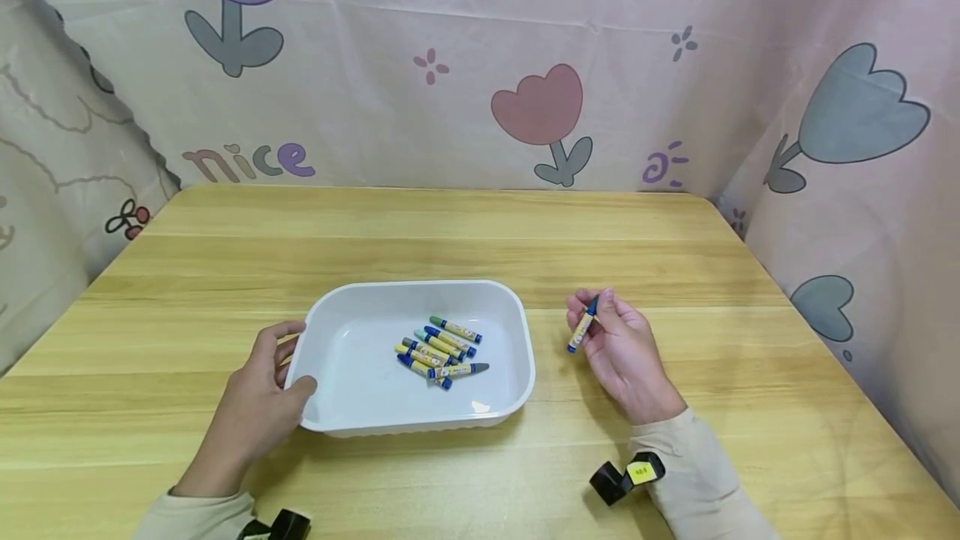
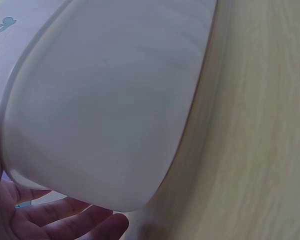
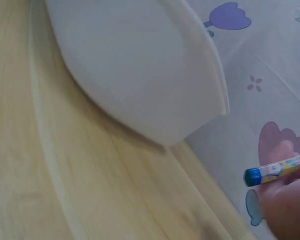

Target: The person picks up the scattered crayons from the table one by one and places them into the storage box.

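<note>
A white plastic tray (image 1: 348,386) with rounded corners stands on the wooden table, and several crayons (image 1: 433,346) in yellow wrappers lie in a loose pile in it. My left hand (image 1: 255,407) grips the tray's left end, thumb over the rim and fingers along the outer wall; the left wrist view shows these fingers (image 2: 65,220) at the wall. To the right of the tray, my right hand (image 1: 626,357) holds a single crayon (image 1: 582,330) with a dark tip and blue end, pinched between thumb and fingers. That crayon's blue end shows in the right wrist view.
The wooden table (image 1: 435,232) reaches back to a printed curtain (image 1: 420,123) with flowers, which also hangs along both sides. A black wrist device (image 1: 626,477) sits at the right sleeve, another (image 1: 288,525) at the left.
</note>
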Available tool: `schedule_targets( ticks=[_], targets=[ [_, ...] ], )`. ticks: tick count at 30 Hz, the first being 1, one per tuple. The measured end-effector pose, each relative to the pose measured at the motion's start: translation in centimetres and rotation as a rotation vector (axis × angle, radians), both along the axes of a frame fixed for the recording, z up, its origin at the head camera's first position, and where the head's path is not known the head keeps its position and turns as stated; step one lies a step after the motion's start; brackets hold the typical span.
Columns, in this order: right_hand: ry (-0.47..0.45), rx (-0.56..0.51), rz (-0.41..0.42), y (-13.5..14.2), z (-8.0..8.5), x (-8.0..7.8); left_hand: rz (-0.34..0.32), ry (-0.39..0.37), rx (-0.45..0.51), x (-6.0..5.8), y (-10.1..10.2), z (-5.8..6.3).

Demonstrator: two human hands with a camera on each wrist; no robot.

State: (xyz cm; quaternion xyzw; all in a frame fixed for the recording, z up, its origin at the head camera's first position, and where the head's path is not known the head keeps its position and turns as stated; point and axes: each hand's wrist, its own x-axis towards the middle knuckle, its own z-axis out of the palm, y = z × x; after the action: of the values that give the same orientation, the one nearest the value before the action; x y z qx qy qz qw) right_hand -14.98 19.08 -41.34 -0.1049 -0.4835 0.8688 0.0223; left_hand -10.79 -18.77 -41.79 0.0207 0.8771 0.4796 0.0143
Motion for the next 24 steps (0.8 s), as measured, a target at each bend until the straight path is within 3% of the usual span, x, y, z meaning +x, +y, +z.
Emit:
schedule_targets(
  ticks=[3, 9, 12, 21, 24],
  targets=[
    [0.039, -0.020, 0.064, 0.0, 0.0, 0.3, -0.001, -0.001, 0.002, 0.0, 0.0, 0.0],
    [0.117, -0.106, 0.042, 0.0, 0.0, 0.6, -0.003, 0.005, 0.001, 0.0, 0.0, 0.0],
    [0.143, -0.137, 0.068, -0.2, 0.0, 0.8, -0.002, 0.004, -0.002, 0.0, 0.0, 0.0],
    [0.416, -0.106, 0.348, -1.3, -0.7, 1.5, -0.001, -0.002, 0.004, 0.0, 0.0, -0.1],
    [0.467, -0.079, 0.425, -1.7, -0.9, 1.6, -0.001, 0.004, 0.002, 0.0, 0.0, -0.1]
  ],
)
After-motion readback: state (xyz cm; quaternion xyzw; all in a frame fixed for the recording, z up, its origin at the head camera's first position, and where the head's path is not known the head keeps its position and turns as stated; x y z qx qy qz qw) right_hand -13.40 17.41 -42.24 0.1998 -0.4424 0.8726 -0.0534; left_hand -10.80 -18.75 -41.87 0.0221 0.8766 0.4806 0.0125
